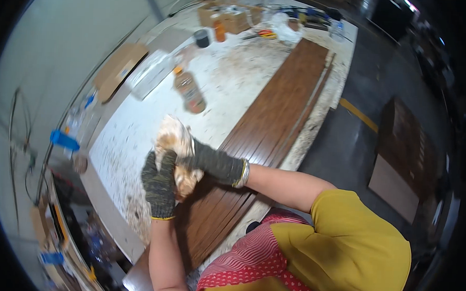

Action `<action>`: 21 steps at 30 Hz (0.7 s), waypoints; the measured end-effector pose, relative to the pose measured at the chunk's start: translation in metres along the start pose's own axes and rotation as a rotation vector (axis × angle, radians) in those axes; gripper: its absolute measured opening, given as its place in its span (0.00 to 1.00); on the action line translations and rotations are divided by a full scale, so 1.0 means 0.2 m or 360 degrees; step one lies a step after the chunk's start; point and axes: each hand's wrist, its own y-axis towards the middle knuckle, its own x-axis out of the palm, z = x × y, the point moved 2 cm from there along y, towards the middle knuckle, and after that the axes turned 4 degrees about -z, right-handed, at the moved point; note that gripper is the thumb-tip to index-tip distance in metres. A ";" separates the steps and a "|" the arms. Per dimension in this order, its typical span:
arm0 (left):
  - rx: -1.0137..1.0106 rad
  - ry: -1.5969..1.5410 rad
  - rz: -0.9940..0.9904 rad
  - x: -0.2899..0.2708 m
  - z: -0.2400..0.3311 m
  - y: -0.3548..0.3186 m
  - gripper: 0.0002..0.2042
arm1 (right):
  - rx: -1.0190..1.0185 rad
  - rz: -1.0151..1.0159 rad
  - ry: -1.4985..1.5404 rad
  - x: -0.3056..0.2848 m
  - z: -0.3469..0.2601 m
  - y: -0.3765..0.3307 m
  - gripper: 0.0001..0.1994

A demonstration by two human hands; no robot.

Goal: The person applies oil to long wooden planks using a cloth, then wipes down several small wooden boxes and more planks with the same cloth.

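My left hand (159, 186) and my right hand (215, 164) both wear dark knitted gloves and meet over the near part of the worktable. Between them is a crumpled white cloth rag (172, 134) with brown stains, and the fingers of both hands are closed around it. Beneath the hands a long brown wood-grain panel (268, 116) with grooves lies slantwise along the table's right side. Just beyond the rag a plastic bottle (189, 90) with an orange cap and brownish contents appears tilted in the view.
The white worktable (235, 86) carries brown smears. Toward its far end are a dark cup (201, 38), an orange bottle (219, 30), a cardboard box (238, 21), pliers (266, 34) and a clear plastic bag (285, 29). Brown boards (399, 153) stand on the floor at right.
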 end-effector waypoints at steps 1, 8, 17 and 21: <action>0.0084 -0.0013 -0.0114 0.07 0.02 0.02 0.17 | 0.0065 0.0061 -0.0239 -0.08 0.00 -0.05 0.34; -0.0059 -0.0564 -0.0340 0.26 -0.18 0.53 0.28 | 0.0143 0.0690 0.0280 -0.59 -0.06 -0.30 0.23; 0.0434 -0.0341 -0.0075 0.79 -0.50 1.05 0.54 | 0.0045 0.0395 -0.0312 -0.72 0.14 -0.44 0.27; 0.0336 -0.0359 -0.0025 0.97 -0.34 1.05 0.49 | 0.0173 0.0488 0.0296 -0.73 0.10 -0.37 0.27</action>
